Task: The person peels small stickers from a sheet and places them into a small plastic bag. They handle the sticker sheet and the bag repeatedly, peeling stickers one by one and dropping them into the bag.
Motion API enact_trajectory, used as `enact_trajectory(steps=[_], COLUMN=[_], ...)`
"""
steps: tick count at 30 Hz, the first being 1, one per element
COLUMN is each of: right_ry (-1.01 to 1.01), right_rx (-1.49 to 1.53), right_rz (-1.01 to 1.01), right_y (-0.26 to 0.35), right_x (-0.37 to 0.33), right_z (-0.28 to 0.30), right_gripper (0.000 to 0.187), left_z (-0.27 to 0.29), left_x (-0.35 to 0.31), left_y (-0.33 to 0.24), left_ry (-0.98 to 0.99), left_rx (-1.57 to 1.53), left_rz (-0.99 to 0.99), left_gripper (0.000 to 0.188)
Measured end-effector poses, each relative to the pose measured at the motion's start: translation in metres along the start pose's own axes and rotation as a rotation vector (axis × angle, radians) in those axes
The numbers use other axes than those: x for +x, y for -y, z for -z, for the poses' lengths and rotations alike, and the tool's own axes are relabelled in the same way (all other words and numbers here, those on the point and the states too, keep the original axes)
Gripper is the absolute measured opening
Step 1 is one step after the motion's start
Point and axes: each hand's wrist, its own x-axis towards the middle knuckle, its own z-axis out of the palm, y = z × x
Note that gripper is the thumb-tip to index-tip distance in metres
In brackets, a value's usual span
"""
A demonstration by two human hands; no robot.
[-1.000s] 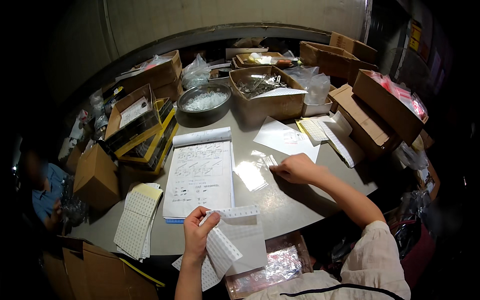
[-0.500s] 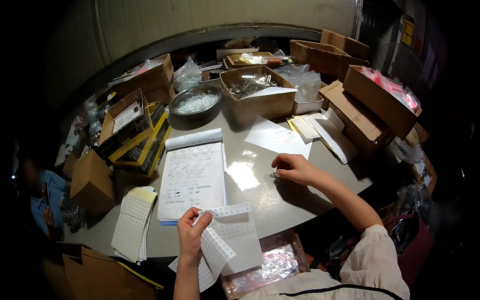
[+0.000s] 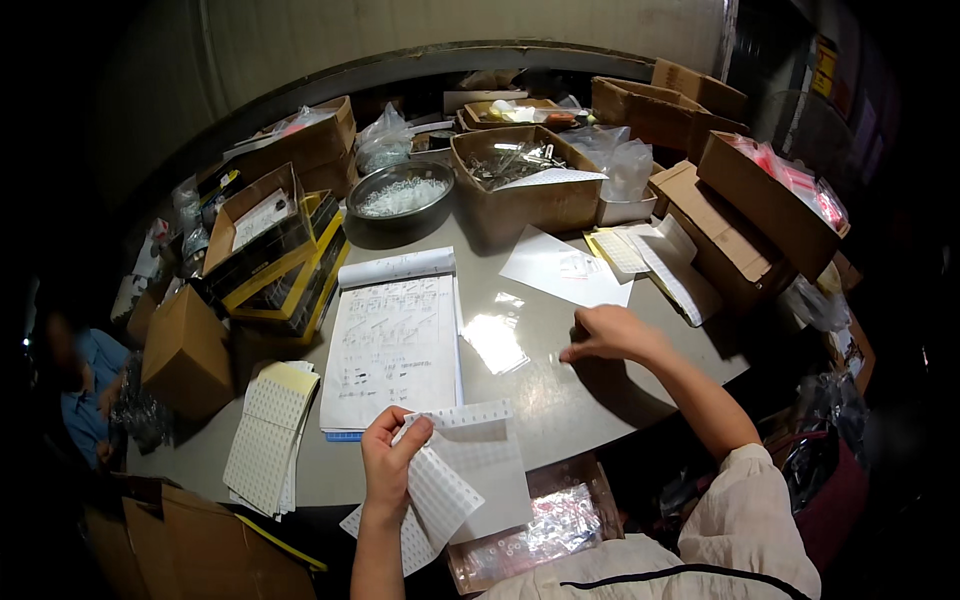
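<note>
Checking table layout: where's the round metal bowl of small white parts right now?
In the head view, the round metal bowl of small white parts sits at the table's far left-centre, between the yellow-trimmed open box and the brown cardboard box of metal pieces.

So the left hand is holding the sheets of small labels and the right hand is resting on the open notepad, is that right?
Not quite. In the head view the right hand rests on the bare grey table, right of the open notepad. The left hand does hold the sheets of small labels.
</note>
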Motion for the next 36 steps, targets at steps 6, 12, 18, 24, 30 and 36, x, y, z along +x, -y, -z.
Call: enact_trajectory(steps=[6,12,18,24,30,36], right_ry=[0.325,-0.075,-0.266,-0.465,-0.504,-0.344], right_rx=[0.137,0.392,0.24,0.171,0.288,0.24], right_rz=[0.477,0.536,0.671,0.85,0.529,0.456], right_y=[0.059,0.06,0.097,0.098,0.063,0.021], right_x=[-0.074,-0.053,-0.057,-0.056,0.008,0.061], right_z=[-0.012,-0.012,-0.008,-0.024,-0.012,-0.036], right_gripper=[0.061,0.028,0.014,0.021,0.03,0.022], left_z=[-0.002,0.002,-0.001,-0.001,-0.003,-0.003], left_x=[0.001,0.003,0.002,0.002,0.004,0.002], left_y=[0.0,0.003,0.002,0.002,0.001,-0.001], left_ry=[0.021,0.011,-0.008,0.004,0.004,-0.019], left_rx=[0.005,0.051,0.049,0.082,0.068,0.103], left_rz=[0.006,-0.003,0.014,0.006,0.029,0.023], left_gripper=[0.015,0.017,0.016,0.014,0.013,0.012])
